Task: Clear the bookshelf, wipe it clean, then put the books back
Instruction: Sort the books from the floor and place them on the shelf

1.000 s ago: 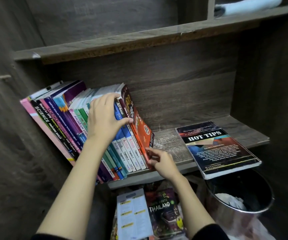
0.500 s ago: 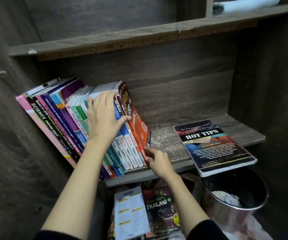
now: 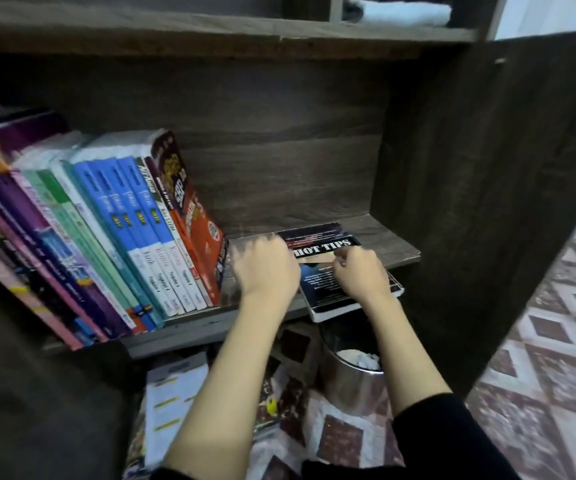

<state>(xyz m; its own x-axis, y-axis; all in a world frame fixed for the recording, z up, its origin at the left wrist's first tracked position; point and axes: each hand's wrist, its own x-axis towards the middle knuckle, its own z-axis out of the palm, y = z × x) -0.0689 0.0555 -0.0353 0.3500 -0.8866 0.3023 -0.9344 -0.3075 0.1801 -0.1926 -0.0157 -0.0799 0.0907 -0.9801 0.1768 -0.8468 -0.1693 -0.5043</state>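
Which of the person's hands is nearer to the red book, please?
Left. The left hand is over the shelf just right of the red book; the right hand is farther right, on the HOT TIPS book.

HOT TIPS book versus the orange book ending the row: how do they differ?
The HOT TIPS book lies flat, cover up; the orange book stands, leaning left on the row. The HOT TIPS book sticks out past the shelf; the orange book does not. Both share one shelf.
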